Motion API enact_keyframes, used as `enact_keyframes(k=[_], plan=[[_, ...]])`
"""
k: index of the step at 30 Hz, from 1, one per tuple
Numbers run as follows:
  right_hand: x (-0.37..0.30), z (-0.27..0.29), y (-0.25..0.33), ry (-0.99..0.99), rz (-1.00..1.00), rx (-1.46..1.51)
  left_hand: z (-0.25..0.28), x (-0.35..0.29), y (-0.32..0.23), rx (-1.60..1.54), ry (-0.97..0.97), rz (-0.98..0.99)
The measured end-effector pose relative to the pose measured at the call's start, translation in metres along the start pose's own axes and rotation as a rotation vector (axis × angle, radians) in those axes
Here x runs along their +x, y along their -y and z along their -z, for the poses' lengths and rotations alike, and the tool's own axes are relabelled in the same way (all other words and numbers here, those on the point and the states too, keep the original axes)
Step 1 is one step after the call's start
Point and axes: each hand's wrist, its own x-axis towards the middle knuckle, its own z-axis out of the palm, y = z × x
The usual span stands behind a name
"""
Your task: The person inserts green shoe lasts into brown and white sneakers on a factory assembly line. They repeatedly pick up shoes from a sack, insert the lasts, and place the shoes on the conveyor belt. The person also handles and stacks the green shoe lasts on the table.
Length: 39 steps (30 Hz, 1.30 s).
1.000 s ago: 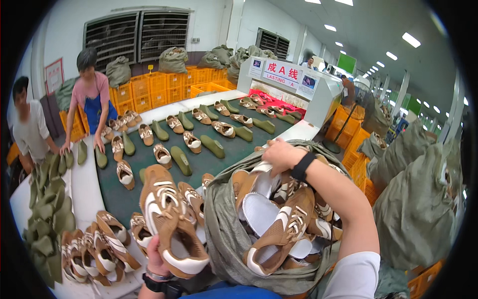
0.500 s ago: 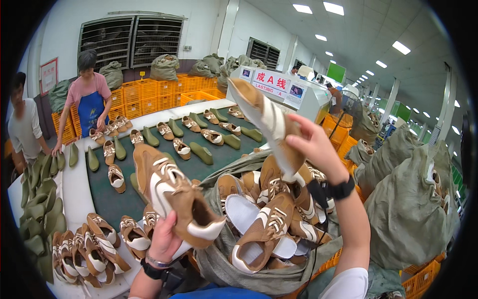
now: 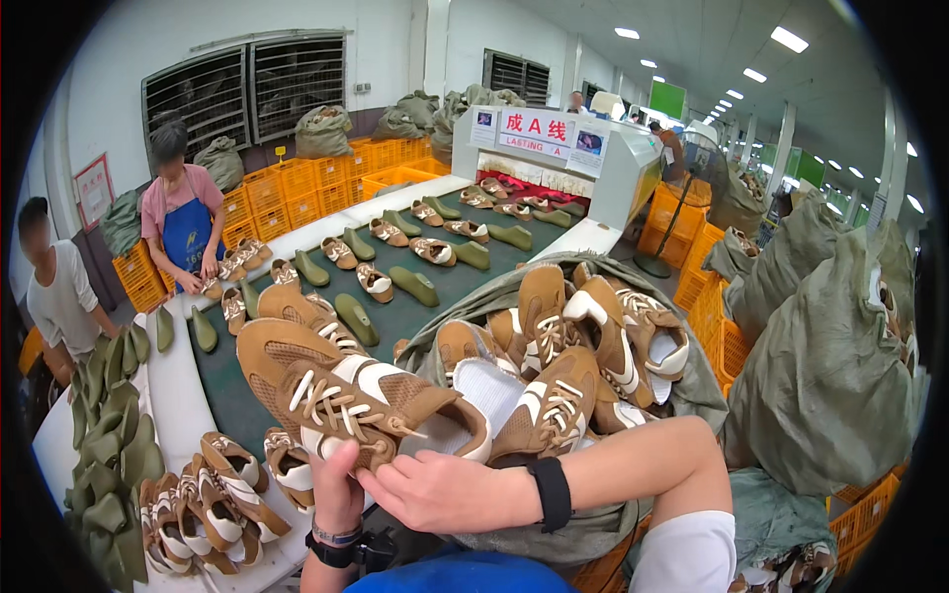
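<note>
Two brown-and-white sneakers are brought together in front of me, toes pointing to the upper left. The nearer sneaker (image 3: 314, 387) lies against the farther sneaker (image 3: 425, 398) and partly covers it. My left hand (image 3: 339, 486) is closed round the pair from below, most of its fingers hidden behind the shoes. My right hand (image 3: 435, 490) reaches across, its fingers closed at the heel of the nearer sneaker. Just beyond my right forearm, a grey-green sack (image 3: 682, 410) stands open, heaped with similar sneakers (image 3: 554, 400).
Sneakers and green shoe lasts (image 3: 412, 287) sit in rows on a green conveyor belt (image 3: 277, 341). More lasts (image 3: 109, 450) pile up at left, beside a row of sneakers (image 3: 198, 509). Two people stand at the far left. Full sacks (image 3: 820, 366) and orange crates (image 3: 727, 346) line the right.
The right-hand sneaker came down from the upper right to lie against the left-hand one. My right arm now crosses before the sack. The view has shifted slightly.
</note>
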Motion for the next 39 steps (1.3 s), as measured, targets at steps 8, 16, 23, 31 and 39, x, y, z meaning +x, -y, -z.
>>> enact_keyframes(k=[8,16,23,31,39], plan=[[-0.05,0.006,-0.091,-0.064,-0.364,0.175,0.065,0.023,-0.032,-0.036,-0.4,-0.223],[-0.121,-0.016,-0.144,0.511,-0.929,0.648,0.088,0.004,-0.03,-0.113,-0.285,-0.174],[-0.164,0.032,-0.155,0.02,-1.226,0.825,0.095,0.001,-0.029,-0.106,-0.268,-0.142],[-0.186,0.065,-0.145,-0.278,-1.167,0.804,0.081,0.004,-0.021,-0.046,-0.166,-0.031],[-0.187,0.054,-0.117,0.058,-1.043,0.594,0.067,-0.004,-0.017,-0.083,-0.009,-0.022]])
